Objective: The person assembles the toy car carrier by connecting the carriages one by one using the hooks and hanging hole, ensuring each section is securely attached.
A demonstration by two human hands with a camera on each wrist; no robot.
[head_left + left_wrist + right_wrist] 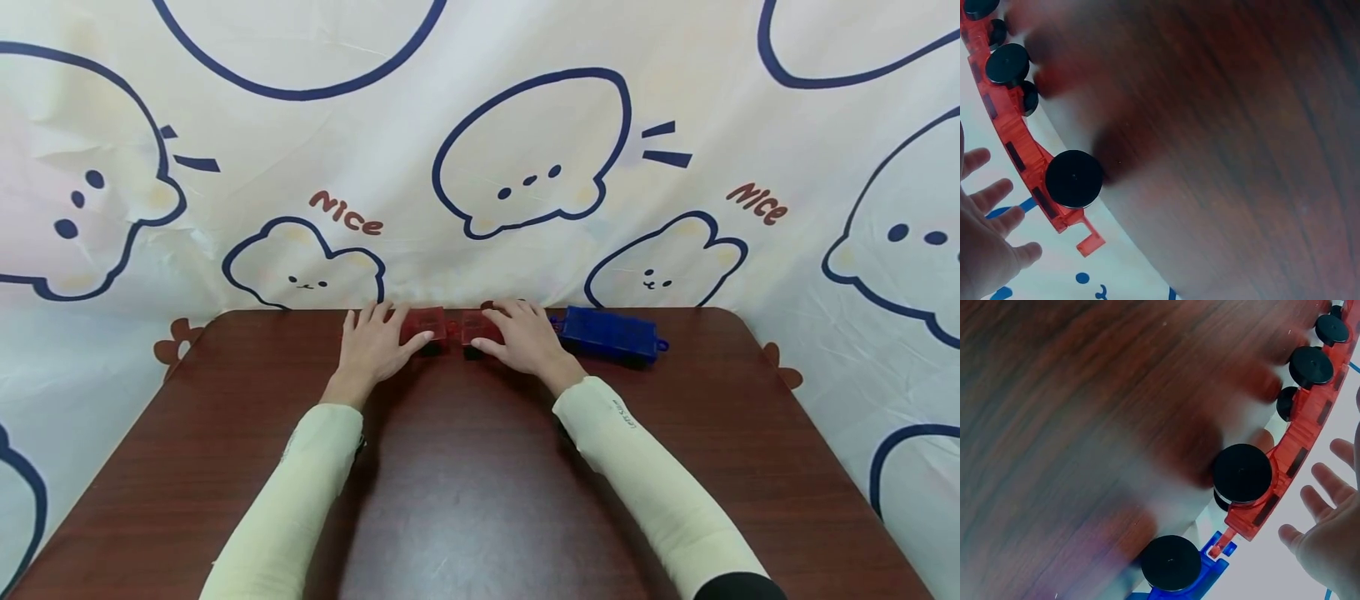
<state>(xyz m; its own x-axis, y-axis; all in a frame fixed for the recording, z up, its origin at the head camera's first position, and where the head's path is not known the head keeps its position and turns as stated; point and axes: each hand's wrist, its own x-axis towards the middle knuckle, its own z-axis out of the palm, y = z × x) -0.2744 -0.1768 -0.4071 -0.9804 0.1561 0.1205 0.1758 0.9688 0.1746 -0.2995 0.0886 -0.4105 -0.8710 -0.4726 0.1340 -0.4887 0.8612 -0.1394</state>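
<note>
Two red toy train cars point(426, 320) with black wheels stand end to end at the table's far edge, a small red coupling point(453, 328) between them. My left hand point(372, 343) lies at the left red car, thumb across its front and fingers spread. At the right red car point(477, 325) is my right hand point(527, 340), its thumb over the top and its fingers partly covering the car. A blue toy train car point(611, 335) stands to the right. In the right wrist view its blue coupler point(1227, 547) meets the red hook. Both wrist views show loosely straight fingers.
The brown wooden table point(457, 492) stretches toward me, its far edge close against a white cloth backdrop point(525, 275) printed with blue cartoon outlines. The same cloth hangs on both sides.
</note>
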